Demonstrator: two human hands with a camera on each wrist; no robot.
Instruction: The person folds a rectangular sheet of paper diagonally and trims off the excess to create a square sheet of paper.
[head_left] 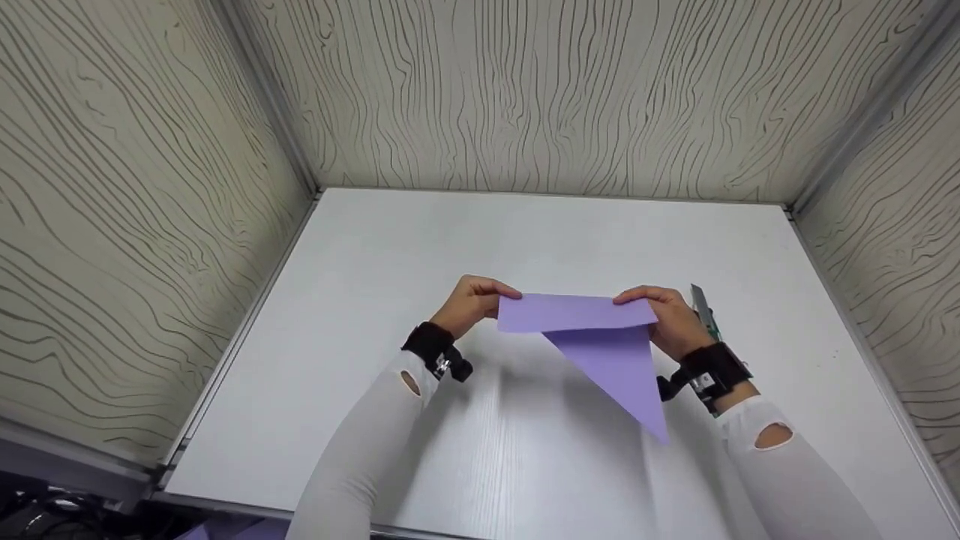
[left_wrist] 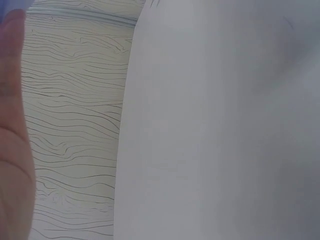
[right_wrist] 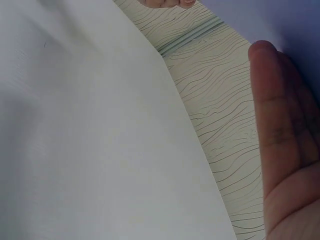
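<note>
left hand (head_left: 466,304) and right hand (head_left: 673,322) are pinching the folded purple paper (head_left: 574,312) at its left and right ends; light, even tension is probably working best.

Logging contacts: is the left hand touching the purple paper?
Touching: the head view shows the left hand pinching the purple paper at its upper left corner.

White tbl (head_left: 420,240), grey edge strip. Back panel (head_left: 487,97), wood-grain lines, behind tbl; matching lt panel (head_left: 112,225) & rt panel (head_left: 892,247) flank it. Grey lt post (head_left: 265,90) & rt post (head_left: 862,112) rise nr tbl's back corners. Utility knife (head_left: 701,306), grey w/ green bit, on tbl's rt half, partly hidden. Dark cables (head_left: 64,506), unclear, below tbl's front lt corner; purple material (head_left: 255,531) just under its front edge.
</note>
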